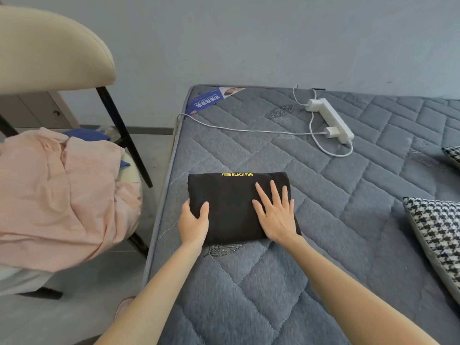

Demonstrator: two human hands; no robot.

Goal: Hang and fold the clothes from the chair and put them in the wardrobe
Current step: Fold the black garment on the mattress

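The mattress [348, 220] fills your view, and the chair [49, 51] at its 9 o'clock carries a heap of pink clothes [62, 200] not yet folded. The black shirt [231, 210] lies folded into a block near the mattress's 9 o'clock edge. It looks light, soft and floppy, so the folds would likely slump if you lifted it by one corner; support it from underneath at both short sides. Your left hand [193, 226] grips its 9 o'clock edge, thumb on top, fingers curled round. Your right hand [276, 215] presses flat toward 3 o'clock, fingers straight and spread, holding nothing.
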